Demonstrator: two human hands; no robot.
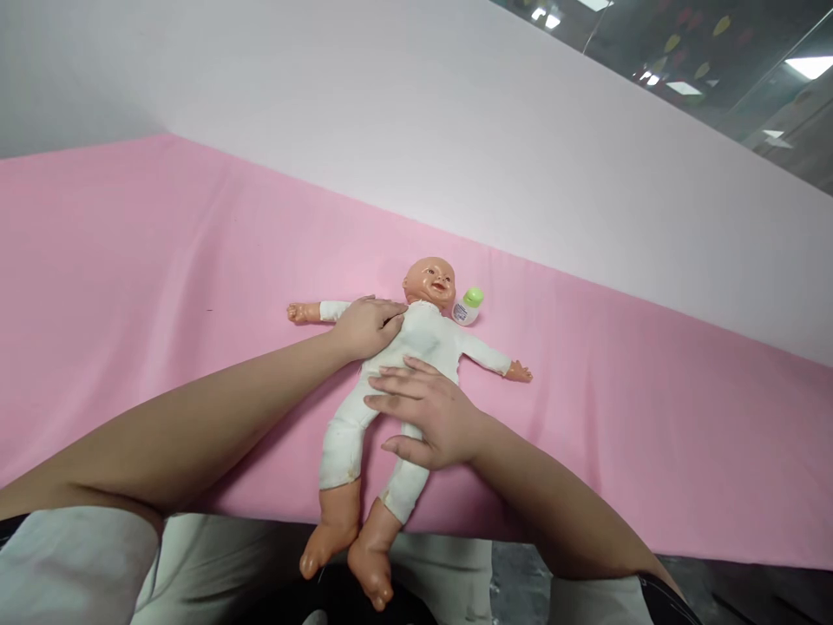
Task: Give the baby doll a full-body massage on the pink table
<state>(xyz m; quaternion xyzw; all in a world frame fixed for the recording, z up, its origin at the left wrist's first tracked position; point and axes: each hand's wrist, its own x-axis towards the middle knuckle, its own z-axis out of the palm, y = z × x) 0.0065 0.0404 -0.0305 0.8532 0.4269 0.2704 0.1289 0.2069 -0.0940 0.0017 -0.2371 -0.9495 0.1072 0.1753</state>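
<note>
Light: bright, even, ceiling panels (810, 65) | shadows: soft | edges: bent, perhaps wide lens | focus: sharp

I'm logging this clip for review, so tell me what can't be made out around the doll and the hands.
Head view only:
- Doll belly and hip: covered by the right hand.
- Doll's shoulder and upper chest: under the left hand.
- Small bottle label: too small to read; its base is behind the doll's shoulder.
- Both elbows: cut off by the bottom edge.
</note>
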